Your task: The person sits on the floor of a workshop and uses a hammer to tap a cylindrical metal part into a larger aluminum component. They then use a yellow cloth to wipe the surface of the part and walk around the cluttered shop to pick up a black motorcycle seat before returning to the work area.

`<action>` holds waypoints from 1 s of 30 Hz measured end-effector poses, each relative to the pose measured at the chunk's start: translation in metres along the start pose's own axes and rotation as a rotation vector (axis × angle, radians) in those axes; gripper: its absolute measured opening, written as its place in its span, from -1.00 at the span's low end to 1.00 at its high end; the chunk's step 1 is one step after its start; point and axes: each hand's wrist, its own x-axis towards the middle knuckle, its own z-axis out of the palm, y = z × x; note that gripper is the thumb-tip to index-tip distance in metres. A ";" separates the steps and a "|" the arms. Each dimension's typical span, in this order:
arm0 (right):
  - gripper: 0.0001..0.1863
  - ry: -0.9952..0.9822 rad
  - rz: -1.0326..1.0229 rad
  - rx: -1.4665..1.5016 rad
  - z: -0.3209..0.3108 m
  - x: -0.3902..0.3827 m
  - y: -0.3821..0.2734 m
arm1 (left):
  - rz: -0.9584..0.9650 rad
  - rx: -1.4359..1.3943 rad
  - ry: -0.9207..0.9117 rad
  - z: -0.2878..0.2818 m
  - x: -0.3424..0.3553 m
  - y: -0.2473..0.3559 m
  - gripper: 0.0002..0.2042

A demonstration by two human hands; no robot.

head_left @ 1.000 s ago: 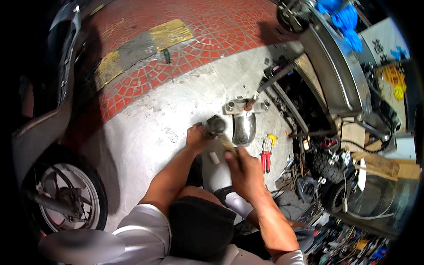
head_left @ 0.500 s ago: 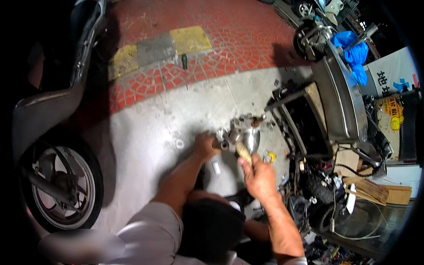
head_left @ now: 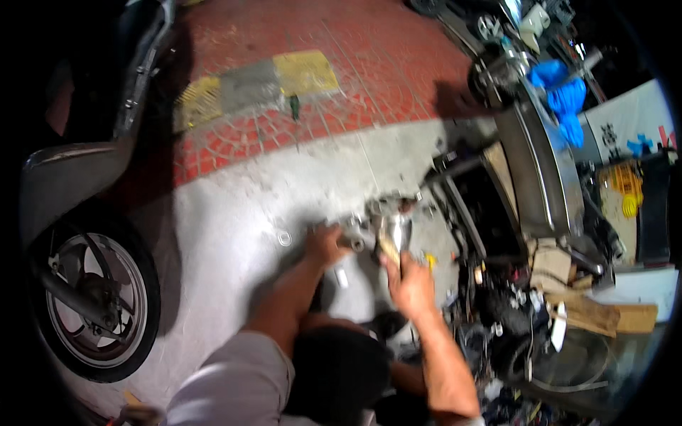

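Crouching over a pale concrete floor (head_left: 234, 234), the person worked on a metal engine part (head_left: 389, 226) that lay on the ground just ahead of both hands.

Item, left hand (head_left: 325, 243): closed about a short dark cylindrical piece (head_left: 353, 242) at the part's near-left side; fingers curled, grip appeared firm, though blur hid the exact hold.

Item, right hand (head_left: 412, 284): closed around a pale wooden handle (head_left: 388, 248) of some tool, its working end set against or just over the metal part; the tool's head was too blurred to name.

Item, the metal part: silver, rounded, resting on the concrete, detached from any vehicle, between the hands and a dark stripped scooter frame (head_left: 490, 213) to the right.

Item, a small metal ring (head_left: 284, 238): loose on the floor, left of the left hand, apart from it.

Item, a small white piece (head_left: 342, 277): on the floor between the forearms.

Item, a parked scooter's rear wheel (head_left: 92, 298): at far left, well apart.

Item, red brick paving (head_left: 369, 78): beyond the concrete, with a small dark bottle-like object (head_left: 293, 106) standing on it.

Judged state of work: the part seemed already removed and laid down, with loose pieces off it; both hands were engaged on it, so the job looked mid-course, with clearing up and refitting apparently outstanding.
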 end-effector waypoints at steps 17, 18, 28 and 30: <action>-0.51 0.027 -0.051 0.038 -0.026 0.000 -0.012 | -0.043 0.076 -0.102 -0.011 0.009 0.001 -0.26; -0.52 0.114 -0.138 0.144 -0.056 -0.011 -0.025 | -0.052 0.083 -0.160 -0.012 0.008 0.001 -0.28; -0.54 0.081 -0.074 0.106 0.010 -0.026 -0.017 | -0.047 0.155 -0.130 -0.015 0.012 -0.008 -0.34; -0.60 -0.052 0.015 -0.029 0.033 -0.011 -0.004 | -0.079 0.082 -0.163 -0.014 0.014 -0.004 -0.32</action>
